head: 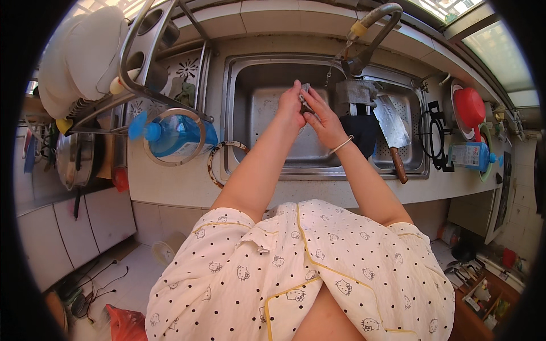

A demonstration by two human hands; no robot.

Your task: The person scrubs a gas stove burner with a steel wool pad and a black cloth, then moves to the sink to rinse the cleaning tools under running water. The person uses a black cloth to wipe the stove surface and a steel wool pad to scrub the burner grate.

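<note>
Over the large basin of a stainless steel sink (264, 102), my left hand (292, 104) and my right hand (325, 123) meet around a small crumpled greyish cloth or scrub pad (304, 91). Both hands grip it between fingers and palms; part of it is hidden. A thin stream of water falls from the faucet (379, 25) to the right of the hands. On the divider hang a grey cloth (356, 91) and a black cloth (361, 130). A wet cleaver (390, 123) with a wooden handle lies across the smaller basin.
Left of the sink stand a metal dish rack (128, 81) with white plates and a blue pump bottle (179, 134). A rusty ring (213, 160) lies by the sink's edge. To the right are a black pan support (435, 136), a red ladle (469, 104) and another blue bottle (469, 155).
</note>
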